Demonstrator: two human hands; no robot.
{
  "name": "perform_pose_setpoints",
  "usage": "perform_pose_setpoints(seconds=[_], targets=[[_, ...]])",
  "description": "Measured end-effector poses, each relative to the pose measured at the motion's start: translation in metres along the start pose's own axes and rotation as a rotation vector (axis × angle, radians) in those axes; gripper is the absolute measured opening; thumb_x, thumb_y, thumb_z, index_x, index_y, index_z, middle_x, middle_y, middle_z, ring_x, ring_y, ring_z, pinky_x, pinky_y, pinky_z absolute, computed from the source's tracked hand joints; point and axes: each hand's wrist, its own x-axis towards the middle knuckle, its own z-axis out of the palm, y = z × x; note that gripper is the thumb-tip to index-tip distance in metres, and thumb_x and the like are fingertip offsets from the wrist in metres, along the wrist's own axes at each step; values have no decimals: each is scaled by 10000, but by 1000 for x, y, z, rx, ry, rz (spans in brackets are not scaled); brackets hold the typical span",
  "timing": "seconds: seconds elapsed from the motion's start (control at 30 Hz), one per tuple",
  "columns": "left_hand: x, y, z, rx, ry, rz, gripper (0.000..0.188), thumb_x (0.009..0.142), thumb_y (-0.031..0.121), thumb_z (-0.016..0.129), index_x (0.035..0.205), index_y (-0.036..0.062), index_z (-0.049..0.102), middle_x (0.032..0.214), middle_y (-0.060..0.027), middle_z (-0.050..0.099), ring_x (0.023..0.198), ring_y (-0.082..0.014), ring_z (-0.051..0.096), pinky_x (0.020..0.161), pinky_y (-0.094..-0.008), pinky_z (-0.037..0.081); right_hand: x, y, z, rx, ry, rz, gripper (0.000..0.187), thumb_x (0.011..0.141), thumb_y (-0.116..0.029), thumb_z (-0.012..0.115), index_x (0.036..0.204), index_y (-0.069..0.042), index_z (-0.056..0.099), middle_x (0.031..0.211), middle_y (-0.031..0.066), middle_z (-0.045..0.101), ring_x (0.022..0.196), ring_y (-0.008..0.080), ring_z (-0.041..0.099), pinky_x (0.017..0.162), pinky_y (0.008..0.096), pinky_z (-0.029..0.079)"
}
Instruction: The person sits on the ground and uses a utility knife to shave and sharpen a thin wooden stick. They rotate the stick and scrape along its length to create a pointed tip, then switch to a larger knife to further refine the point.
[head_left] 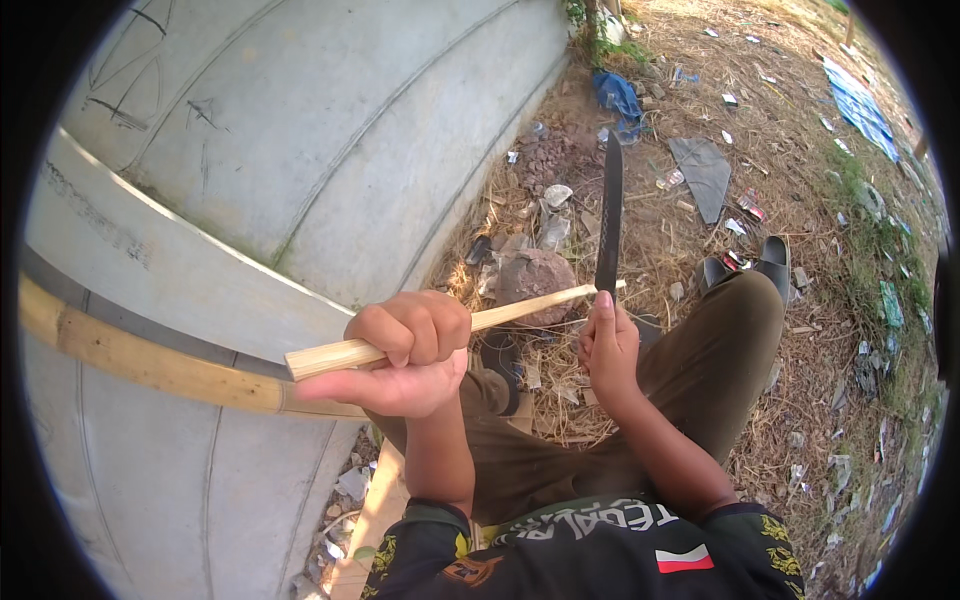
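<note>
My left hand [412, 352] is closed around a pale wooden stick [505, 312], with the fingers over it and the thumb stretched out along its squared near end. From there the stick slants up to the right and narrows towards its far end. In my right hand [608, 350] is a knife [609, 215] with a long dark blade, pointing up and away from me. My fingers wrap its handle, which they hide. The far end of the stick lies close by the base of the blade; whether they touch I cannot tell.
A grey wall [330, 130] rises on the left, with a bamboo pole [150, 358] along it. Beyond my hands a brown rock [535, 285] sits among straw and litter. A blue plastic bag [618, 98] and a grey triangular sheet [703, 175] lie farther off. My bent knee [755, 305] is at the right.
</note>
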Motion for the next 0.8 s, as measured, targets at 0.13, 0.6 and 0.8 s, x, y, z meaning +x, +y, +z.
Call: perform_pose_setpoints(seconds=[0.13, 0.6, 0.8], targets=[[13, 18, 16, 54, -30, 46, 676, 950, 791, 321, 691, 169, 263, 471, 63, 232, 363, -44, 144, 340, -227, 138, 1, -10, -4, 64, 19, -139, 462, 1088, -452, 427, 787, -102, 424, 594, -20, 386, 446, 54, 334, 402, 228, 282], [3, 103, 45, 284, -111, 183, 595, 984, 629, 528, 661, 163, 346, 425, 85, 301, 329, -4, 219, 339, -163, 211, -10, -1, 6, -37, -72, 112, 499, 1081, -463, 445, 738, -100, 433, 546, -16, 399, 423, 64, 365, 397, 235, 308], [-11, 110, 47, 163, -72, 263, 361, 980, 409, 635, 706, 234, 479, 530, 113, 467, 368, -6, 329, 351, -209, 255, -12, -5, 6, -48, -77, 128, 498, 1082, -449, 452, 725, -103, 427, 539, -19, 397, 420, 62, 361, 400, 232, 303]])
